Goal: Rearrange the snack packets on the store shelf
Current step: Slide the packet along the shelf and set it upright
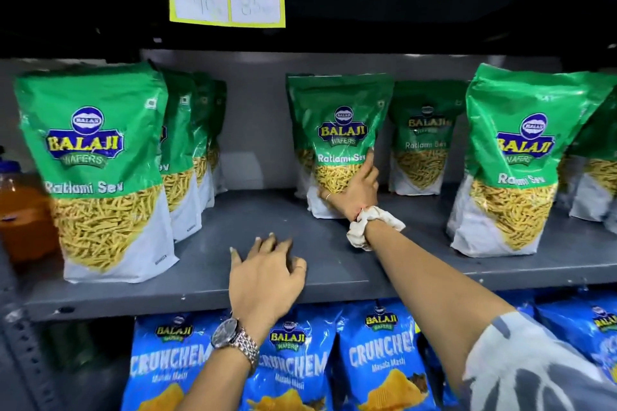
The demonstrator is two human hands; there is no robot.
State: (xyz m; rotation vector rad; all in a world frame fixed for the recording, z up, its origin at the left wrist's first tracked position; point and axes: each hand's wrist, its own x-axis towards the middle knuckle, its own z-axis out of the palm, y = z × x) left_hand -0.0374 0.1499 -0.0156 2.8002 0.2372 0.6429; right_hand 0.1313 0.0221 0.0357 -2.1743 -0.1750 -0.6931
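**K:** Mid-shelf, centre gap: right hand (pixel 350 190) is wrapped around the lower right corner of the middle green sev pouch (pixel 337 140), fingers across the front over the clear window, thumb side behind. Pouch is upright and set well back on the grey metal shelf (pixel 207 284)

**R:** why grab that low?

**K:** my guess: base gusset is the stiff part, so it slides without folding over. Top is floppy glossy film, creased

**R:** left hand?

**K:** left hand (pixel 267 274) is relaxed and holding nothing, fingers spread, just above the bare shelf near the front edge. Looks like it's marking or steadying the landing spot

**R:** so pull it forward?

**K:** likely. Left row (pixel 100 170) and right front pouch (pixel 510 160) both sit at the shelf lip; the centre one and the pouch behind it (pixel 422 140) are recessed. Facing-up would close that gap

**R:** handling notes?

**K:** stand-up bags, flat white bottoms, slick plastic, loose thin sticks inside. Light, will tip if dragged from the top. Painted steel shelf is smooth, so sliding should be easy

**R:** below?

**K:** blue Crunchem bags (pixel 380 357) on the lower tier, pillow-shaped, leaning, untouched
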